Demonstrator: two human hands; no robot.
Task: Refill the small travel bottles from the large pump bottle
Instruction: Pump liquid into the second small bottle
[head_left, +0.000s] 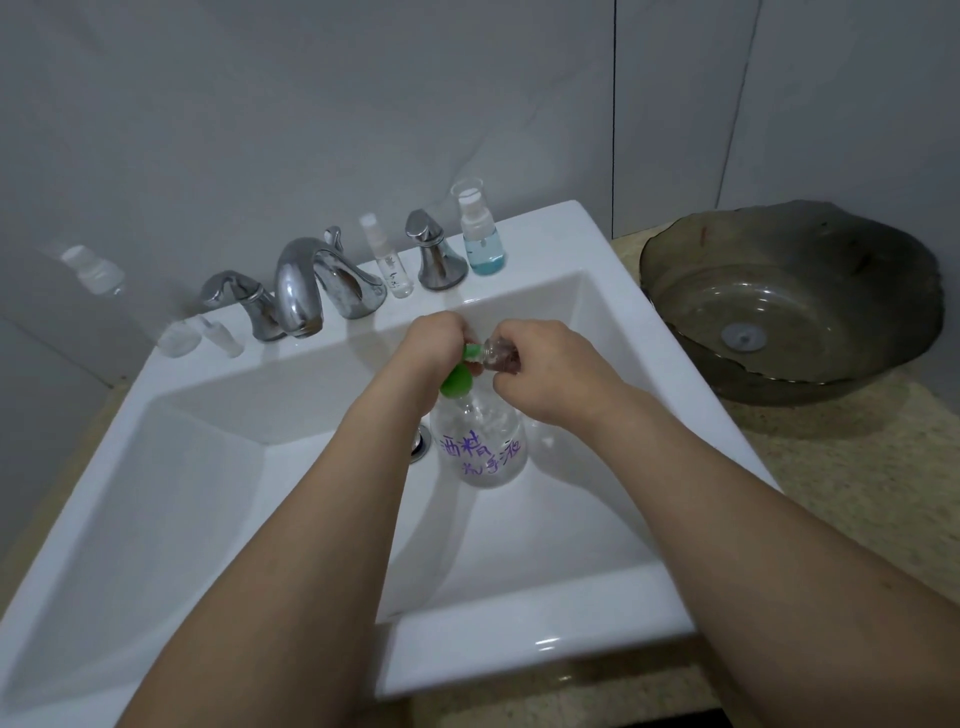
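A large clear pump bottle (480, 447) with purple handwriting and a green pump head (460, 376) stands in the white sink (218, 395). My left hand (434, 345) grips the green pump head from above. My right hand (540, 371) holds a small clear travel bottle (500, 353) on its side, its open neck against the green nozzle. On the sink's back ledge stand a slim clear spray bottle (392, 260) and a small bottle with blue liquid (480, 228).
The chrome faucet (306, 283) and its two handles line the back ledge. Small clear caps or bottles (202, 335) lie at the ledge's left end. A dark glass basin (789, 301) sits on the speckled counter to the right.
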